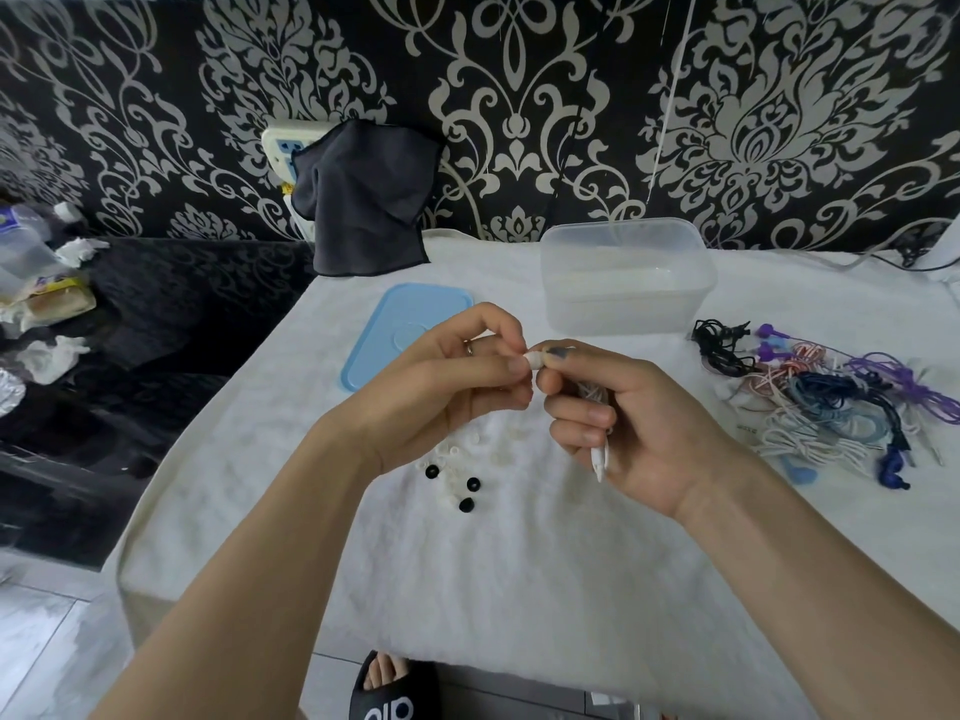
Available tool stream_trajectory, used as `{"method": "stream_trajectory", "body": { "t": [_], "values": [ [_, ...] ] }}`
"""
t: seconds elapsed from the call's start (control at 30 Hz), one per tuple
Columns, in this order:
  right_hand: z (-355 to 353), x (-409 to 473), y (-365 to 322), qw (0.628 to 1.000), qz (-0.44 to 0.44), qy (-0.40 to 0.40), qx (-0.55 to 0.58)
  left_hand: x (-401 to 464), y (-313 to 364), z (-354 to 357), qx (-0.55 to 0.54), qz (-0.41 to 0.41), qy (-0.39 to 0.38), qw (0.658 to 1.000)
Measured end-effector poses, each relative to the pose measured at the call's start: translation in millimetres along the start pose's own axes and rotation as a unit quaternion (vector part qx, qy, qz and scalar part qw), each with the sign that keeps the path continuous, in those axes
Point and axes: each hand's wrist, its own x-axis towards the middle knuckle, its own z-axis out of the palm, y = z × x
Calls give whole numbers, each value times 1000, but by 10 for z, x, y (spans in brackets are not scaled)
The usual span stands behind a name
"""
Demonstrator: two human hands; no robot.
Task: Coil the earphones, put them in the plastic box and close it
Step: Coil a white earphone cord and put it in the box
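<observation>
Above the middle of the white-covered table, my left hand and my right hand meet. The right hand grips a bunched white earphone cable, whose plug end hangs below the fingers. Between the fingertips of both hands sits a small white earbud tip, pinched by my left thumb and forefinger. The clear plastic box stands open at the back, empty as far as I can see. Its light blue lid lies flat to the left of it.
A tangle of several coloured earphones lies at the right. Loose white and black ear tips are scattered under my left hand. A dark cloth hangs at the back wall. Clutter sits on a dark surface at the left.
</observation>
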Motion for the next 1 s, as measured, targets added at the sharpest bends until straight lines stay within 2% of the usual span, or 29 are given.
{"method": "stream_trajectory", "body": {
  "t": [0.23, 0.33, 0.43, 0.5, 0.63, 0.8, 1.0],
  "values": [
    [8, 29, 28, 998, 13, 26, 50, 55, -34, 111, -90, -44, -4, 995],
    [13, 25, 15, 995, 24, 38, 90, 59, -58, 123, 15, 37, 58, 998],
    [22, 25, 12, 991, 36, 42, 119, 19, -58, 157, 132, 127, 103, 978],
    [19, 27, 20, 990, 42, 43, 130, -3, -55, 178, 155, 133, 110, 973],
    [20, 10, 19, 992, 38, 43, 109, -22, -36, 168, 129, 112, 98, 980],
    [20, 12, 7, 994, 38, 28, 100, -31, -25, 207, 139, 147, 108, 973],
    [-6, 45, 18, 993, 42, 42, 101, -20, -51, 204, 218, 180, 124, 951]
  ]
}}
